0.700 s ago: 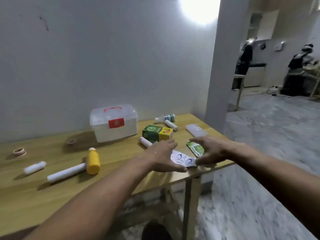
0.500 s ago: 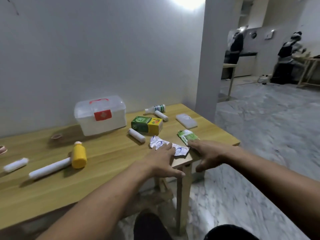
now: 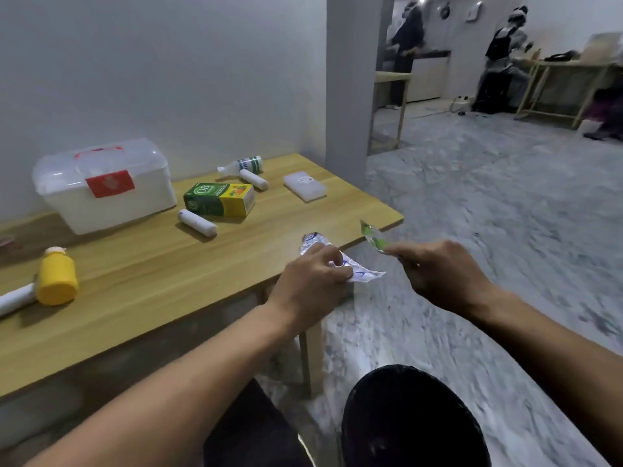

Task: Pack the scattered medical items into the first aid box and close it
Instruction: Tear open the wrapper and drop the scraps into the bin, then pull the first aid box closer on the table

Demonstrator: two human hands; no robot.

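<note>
My left hand (image 3: 312,276) pinches a white and blue sachet strip (image 3: 362,273) just off the table's near right corner. My right hand (image 3: 441,274) holds a green sachet (image 3: 372,235) by one end, lifted off the table. The first aid box (image 3: 104,187), translucent white with a red label and red handle, stands shut at the back left. On the wooden table (image 3: 168,274) lie a green and yellow carton (image 3: 219,198), two white rolls (image 3: 197,222) (image 3: 253,179), a small bottle (image 3: 241,165), a flat white case (image 3: 304,186) and a yellow bottle (image 3: 56,278).
A long white roll (image 3: 15,298) lies at the left edge beside the yellow bottle. A grey pillar (image 3: 347,85) stands behind the table's right end. Two people stand by other tables far back right. My knees show below the table edge.
Both hands were flat on the sachets on the table; now each has picked one up and pulled it back past the table's corner. The camera has swung right and down.
</note>
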